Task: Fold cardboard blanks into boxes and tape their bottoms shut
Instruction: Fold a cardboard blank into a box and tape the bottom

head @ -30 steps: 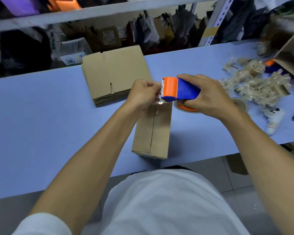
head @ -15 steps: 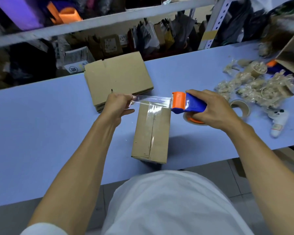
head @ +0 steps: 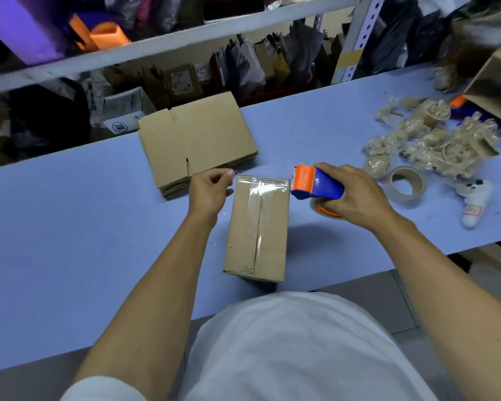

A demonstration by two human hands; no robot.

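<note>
While the left hand (head: 211, 189) pinches the clear tape's (head: 262, 185) free end, the right hand (head: 356, 195) grips the tape dispenser (head: 315, 185), stretching tape across the far end of the box (head: 256, 227) standing on the surface (head: 70, 227).

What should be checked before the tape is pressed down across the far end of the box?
1. Left hand pinches the tape end: ok.
2. Right hand grips the dispenser: ok.
3. Tape spans the far end of the box: ok.
4. Flap seam closed: ok.
5. Tape already stuck to the cardboard: cannot tell.
6. Box well on the table: not ok, near end overhangs the edge.
</note>
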